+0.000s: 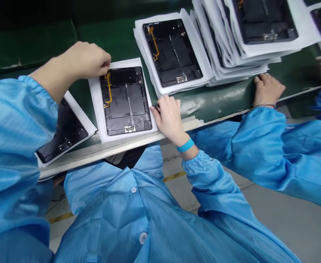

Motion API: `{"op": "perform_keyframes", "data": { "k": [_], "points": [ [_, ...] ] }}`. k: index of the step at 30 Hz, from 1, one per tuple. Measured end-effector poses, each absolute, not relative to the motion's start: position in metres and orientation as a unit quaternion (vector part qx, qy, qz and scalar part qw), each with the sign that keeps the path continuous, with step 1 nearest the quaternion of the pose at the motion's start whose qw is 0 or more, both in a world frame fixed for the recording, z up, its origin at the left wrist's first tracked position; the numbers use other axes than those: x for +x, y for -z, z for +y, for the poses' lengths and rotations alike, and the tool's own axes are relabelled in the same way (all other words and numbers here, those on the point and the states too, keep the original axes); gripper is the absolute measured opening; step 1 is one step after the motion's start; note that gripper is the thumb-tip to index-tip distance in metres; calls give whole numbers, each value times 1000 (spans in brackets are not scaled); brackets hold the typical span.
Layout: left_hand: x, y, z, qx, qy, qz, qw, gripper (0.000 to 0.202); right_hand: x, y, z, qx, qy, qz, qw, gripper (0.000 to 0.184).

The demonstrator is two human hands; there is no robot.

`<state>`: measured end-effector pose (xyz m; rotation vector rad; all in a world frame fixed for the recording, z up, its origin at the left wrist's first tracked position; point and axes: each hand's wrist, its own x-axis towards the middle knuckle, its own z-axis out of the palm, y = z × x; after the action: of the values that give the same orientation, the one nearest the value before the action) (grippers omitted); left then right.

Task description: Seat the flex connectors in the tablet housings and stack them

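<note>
A black tablet housing (124, 106) lies on white paper sheets (96, 106) in front of me, an orange flex cable (109, 89) along its left side and a small circuit board (130, 129) at its lower edge. My left hand (87, 60) is closed in a pinch over the housing's upper left corner; whatever its fingertips grip is hidden. Just right of the paper, my right hand (169, 117) lies on the bench edge, thumb apart from the fingers, with nothing visible in it. The thumb is close to the housing's right side.
A second housing (174, 53) lies on a paper stack at the upper right, beside a taller stack (231, 47) topped by another housing. Under my left arm is one more housing (67, 131). A co-worker's hand (268, 89) rests on the green bench (217, 98).
</note>
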<state>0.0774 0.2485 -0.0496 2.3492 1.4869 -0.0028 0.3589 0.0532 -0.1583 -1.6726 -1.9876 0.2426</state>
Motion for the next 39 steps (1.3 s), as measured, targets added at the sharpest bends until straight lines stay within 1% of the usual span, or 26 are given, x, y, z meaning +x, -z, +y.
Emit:
{"op": "perform_keyframes", "data": {
  "k": [2,4,6,8,10,12,14,17,20,25,32,37,39],
  "points": [
    [78,51,245,828,1,534,175,32,361,154,52,-610,-109,-732,282,34],
    [77,47,236,829,-6,532,171,23,363,145,48,-599,-135,-721,319,44],
    [76,42,216,836,-21,522,168,12,363,133,41,-582,-164,-696,388,53],
    [77,42,184,851,-38,496,172,14,361,120,33,-558,-191,-661,464,60],
    [79,49,139,875,-48,444,187,13,359,111,27,-534,-219,-643,503,63],
    [82,63,91,905,-58,373,198,16,356,107,23,-515,-255,-656,488,64],
    [88,80,50,925,-88,339,147,24,354,108,23,-499,-285,-684,449,64],
    [98,100,13,924,-142,351,54,26,353,115,25,-483,-285,-722,406,61],
    [106,109,6,910,-173,375,15,25,352,122,29,-478,-264,-740,391,61],
    [109,113,11,905,-184,383,9,28,350,129,35,-482,-245,-751,379,63],
    [108,116,17,907,-188,376,39,28,350,136,33,-509,-197,-750,373,69],
    [105,116,22,904,-187,377,67,26,352,130,28,-512,-199,-735,397,64],
    [105,115,24,910,-181,368,63,26,351,128,28,-506,-202,-735,404,61]
  ]
}}
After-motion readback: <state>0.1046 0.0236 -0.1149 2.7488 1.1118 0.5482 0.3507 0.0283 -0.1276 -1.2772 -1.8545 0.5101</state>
